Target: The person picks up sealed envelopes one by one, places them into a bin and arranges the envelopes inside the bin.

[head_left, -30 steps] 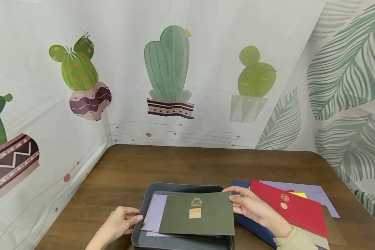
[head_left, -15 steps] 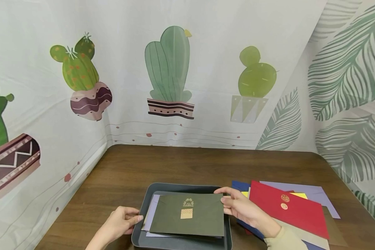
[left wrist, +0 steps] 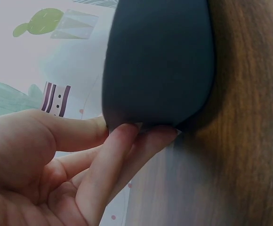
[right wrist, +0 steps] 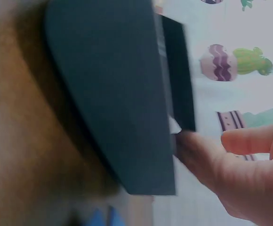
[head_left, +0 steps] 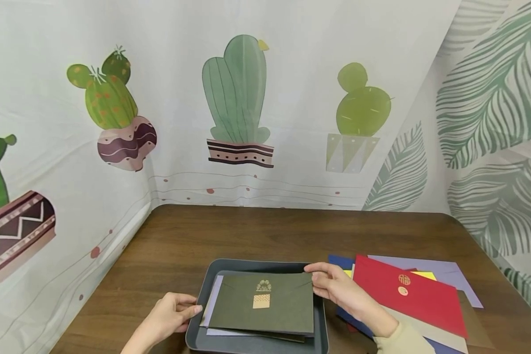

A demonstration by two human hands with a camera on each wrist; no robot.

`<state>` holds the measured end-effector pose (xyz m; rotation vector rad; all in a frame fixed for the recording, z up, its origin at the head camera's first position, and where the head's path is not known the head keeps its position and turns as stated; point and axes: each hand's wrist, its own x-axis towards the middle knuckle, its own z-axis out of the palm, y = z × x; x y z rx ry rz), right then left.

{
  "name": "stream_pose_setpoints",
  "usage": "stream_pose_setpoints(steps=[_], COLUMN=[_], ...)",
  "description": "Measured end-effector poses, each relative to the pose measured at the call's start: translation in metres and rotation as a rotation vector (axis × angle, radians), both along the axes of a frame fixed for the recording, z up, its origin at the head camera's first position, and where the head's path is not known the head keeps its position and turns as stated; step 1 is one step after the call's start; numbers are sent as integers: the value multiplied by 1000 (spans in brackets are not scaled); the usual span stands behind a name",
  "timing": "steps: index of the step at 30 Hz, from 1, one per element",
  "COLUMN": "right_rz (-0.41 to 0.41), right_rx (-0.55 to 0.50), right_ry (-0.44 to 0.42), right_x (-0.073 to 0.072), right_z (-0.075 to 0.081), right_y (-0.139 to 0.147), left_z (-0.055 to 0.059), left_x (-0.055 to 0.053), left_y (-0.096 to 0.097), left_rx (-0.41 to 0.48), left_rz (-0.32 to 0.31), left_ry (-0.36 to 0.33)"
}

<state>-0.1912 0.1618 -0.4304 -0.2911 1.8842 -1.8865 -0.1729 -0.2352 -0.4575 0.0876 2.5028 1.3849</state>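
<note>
You have, nearest first: one tray [head_left: 256,344], dark grey, rounded corners, long side crosswise; its left wall is pinched by your left hand [head_left: 167,315], thumb at the rim, fingertips against the outside. In the tray: a stack of envelopes, topmost the green one [head_left: 287,309], long axis left to right, its gold crest upright with the top facing away from you, a gold square on the near side of it. Under it, a lilac envelope [head_left: 212,307] protrudes at the left; a pale edge and a dark edge show at the near side. Your right hand [head_left: 342,292] has its fingers loosely extended, tips touching the green one's right edge near the far corner; the right wrist view shows the thumb standing off, with no pinch. Right of the tray, an overlapping pile: a red envelope [head_left: 411,305] on top, long axis slanting from far left to near right, gold emblem upward; beige [head_left: 429,324], brown [head_left: 478,329] and blue [head_left: 354,318] below; yellow [head_left: 427,275] and a second lilac [head_left: 447,275] beyond. Beneath all, a brown wooden table [head_left: 256,233]. Farthest, a white curtain [head_left: 301,98], printed with cacti and leaves.
</note>
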Motion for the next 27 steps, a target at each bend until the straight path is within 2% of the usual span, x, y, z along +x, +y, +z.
stream_pose_setpoints(steps=[5,9,12,17,19,22,27], right_rz=[-10,-43,-51,-69,-97,-164,-232], right_rx=[30,48,19,-80,-73,51,397], right_ry=[91,122,146,131,110,104,112], right_x=[3,5,3,3,4,7,9], right_z=[17,26,30,33,32,30,26], right_y=[10,25,44,81,93,110,130], left_z=[1,2,2,1,1,1,1], left_x=[2,4,5,5,5,5,4], left_y=[-1,-2,-2,-2,-2,-2,-2], left_rx=[2,4,5,2,-3,-7,-4], left_rz=[4,4,4,1,0,-5,-15], left_ry=[-6,-8,-8,-14,-19,-18,-4])
